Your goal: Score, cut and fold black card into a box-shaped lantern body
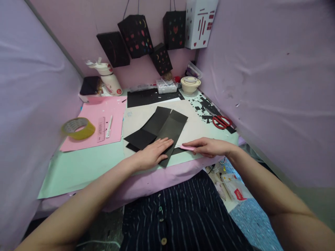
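Folded black card (171, 129) lies at an angle over a pale sheet (136, 118) on the table. My left hand (156, 153) rests flat on the card's near part, fingers stretched out. In my right hand (210, 147) is a pink craft knife (187, 148), its thin tip pointing left at the card's right edge. The fingers are closed round its handle. A strip of black card shows under the knife. Whether the blade touches the card I cannot tell.
Red-handled scissors (222, 122) lie at the right among black scraps (206, 115). On pink paper (86, 145) at the left are a tape roll (90, 130), a ruler (101, 129) and a white pen (109, 127). A bottle (111, 82) and a lidded bowl (190, 86) stand behind.
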A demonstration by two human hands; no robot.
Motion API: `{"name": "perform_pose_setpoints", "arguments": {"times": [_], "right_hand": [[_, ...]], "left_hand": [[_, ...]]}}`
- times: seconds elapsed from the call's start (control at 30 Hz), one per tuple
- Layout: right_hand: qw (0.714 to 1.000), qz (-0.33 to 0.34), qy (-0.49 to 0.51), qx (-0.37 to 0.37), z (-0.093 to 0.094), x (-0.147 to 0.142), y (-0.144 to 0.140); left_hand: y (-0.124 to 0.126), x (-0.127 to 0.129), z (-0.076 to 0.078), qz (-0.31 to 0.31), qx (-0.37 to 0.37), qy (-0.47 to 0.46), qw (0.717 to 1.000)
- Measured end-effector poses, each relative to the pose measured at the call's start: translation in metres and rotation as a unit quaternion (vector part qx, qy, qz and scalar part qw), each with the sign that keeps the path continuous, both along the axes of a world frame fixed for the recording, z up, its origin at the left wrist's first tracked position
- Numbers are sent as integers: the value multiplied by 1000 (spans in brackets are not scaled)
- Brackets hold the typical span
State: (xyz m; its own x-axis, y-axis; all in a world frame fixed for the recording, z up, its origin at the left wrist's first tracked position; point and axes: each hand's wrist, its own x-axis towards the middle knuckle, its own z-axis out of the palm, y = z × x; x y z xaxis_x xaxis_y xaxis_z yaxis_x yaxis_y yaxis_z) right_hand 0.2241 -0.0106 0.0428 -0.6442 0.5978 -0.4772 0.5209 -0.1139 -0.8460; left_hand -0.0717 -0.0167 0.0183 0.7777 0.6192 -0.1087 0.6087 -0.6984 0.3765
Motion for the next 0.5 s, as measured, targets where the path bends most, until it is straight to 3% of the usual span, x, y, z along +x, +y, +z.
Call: {"name": "perform_pose_setpoints", "arguments": {"times": [0.2, 0.37, 0.5], "right_hand": [[1000, 15, -18, 19, 8, 20, -14], [996, -78, -12, 42, 9, 49, -38], [988, -138, 11, 65, 2, 56, -45]], "left_hand": [[-2, -4, 3, -27, 5, -14, 1000], [-4, -8, 6, -43, 14, -30, 999], [-8, -8, 7, -44, 36, -41, 998]]}}
